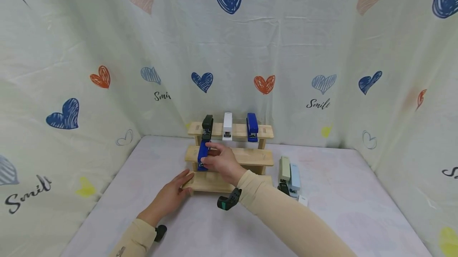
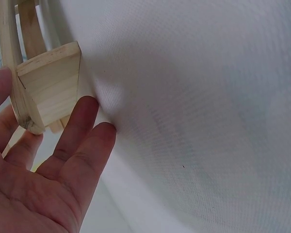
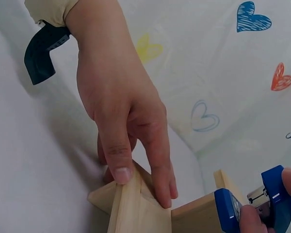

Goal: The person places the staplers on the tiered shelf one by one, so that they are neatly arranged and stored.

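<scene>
My right hand (image 1: 225, 163) holds a blue stapler (image 1: 202, 153) at the left end of the middle step of a three-step wooden rack (image 1: 252, 157). In the right wrist view the fingertips (image 3: 252, 221) pinch this stapler (image 3: 227, 211), partly cut off by the frame. My left hand (image 1: 171, 193) grips the left end of the lowest step, thumb on one side and fingers on the other; in the left wrist view two fingers (image 2: 77, 126) stretch past the wood. On the top step stand a black stapler (image 1: 207, 126), a white stapler (image 1: 227, 126) and another blue stapler (image 1: 252, 126).
Right of the rack, a pale green stapler (image 1: 284, 168) and a light blue stapler (image 1: 295, 175) lie side by side on the white-covered table (image 1: 332, 209). A black item (image 1: 284, 188) and a white item (image 1: 302, 200) show partly behind my right sleeve. A heart-printed curtain (image 1: 293, 50) hangs behind.
</scene>
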The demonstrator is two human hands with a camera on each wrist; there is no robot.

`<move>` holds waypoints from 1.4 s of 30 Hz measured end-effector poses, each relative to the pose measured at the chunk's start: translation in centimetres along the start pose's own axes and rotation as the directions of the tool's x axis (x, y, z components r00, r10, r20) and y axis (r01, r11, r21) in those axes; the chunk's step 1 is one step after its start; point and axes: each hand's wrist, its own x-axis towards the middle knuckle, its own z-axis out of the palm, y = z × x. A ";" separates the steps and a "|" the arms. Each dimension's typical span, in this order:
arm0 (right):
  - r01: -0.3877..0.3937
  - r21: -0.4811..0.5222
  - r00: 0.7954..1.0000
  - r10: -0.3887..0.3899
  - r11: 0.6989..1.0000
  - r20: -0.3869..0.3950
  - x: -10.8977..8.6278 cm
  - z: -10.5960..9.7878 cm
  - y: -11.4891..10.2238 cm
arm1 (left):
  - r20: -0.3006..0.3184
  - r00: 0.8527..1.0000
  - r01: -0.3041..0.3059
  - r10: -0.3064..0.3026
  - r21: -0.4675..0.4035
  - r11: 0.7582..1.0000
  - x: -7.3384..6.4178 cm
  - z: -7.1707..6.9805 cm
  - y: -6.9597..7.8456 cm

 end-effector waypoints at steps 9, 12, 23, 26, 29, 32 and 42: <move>0.011 0.010 1.000 -0.011 1.000 0.002 0.0 0.0 0.0 | 0.002 1.000 -0.004 0.004 0.002 1.000 0.1 0.0 0.0; 0.009 0.015 1.000 -0.009 1.000 0.003 0.1 0.0 0.0 | 0.002 1.000 -0.001 0.001 0.008 1.000 0.1 0.0 0.1; 0.007 0.023 1.000 -0.007 1.000 0.005 0.2 0.0 0.1 | -0.014 1.000 -0.004 0.004 0.012 1.000 0.1 0.2 -0.1; 0.005 0.025 1.000 -0.005 1.000 0.007 0.3 0.0 0.1 | -0.018 1.000 -0.013 0.013 0.018 1.000 0.1 0.2 -0.2; 0.007 0.021 1.000 -0.007 1.000 0.007 0.3 0.0 0.2 | -0.014 1.000 -0.020 0.020 0.018 1.000 0.0 0.1 -0.1; 0.014 0.011 1.000 -0.014 1.000 0.005 0.2 0.0 0.1 | -0.013 0.999 -0.037 0.037 0.010 0.999 -0.1 0.0 0.0; 0.096 -0.242 0.990 -0.068 0.965 0.124 -2.4 -4.1 -0.8 | -0.017 0.999 -0.050 0.050 0.014 0.999 -0.3 -0.1 0.2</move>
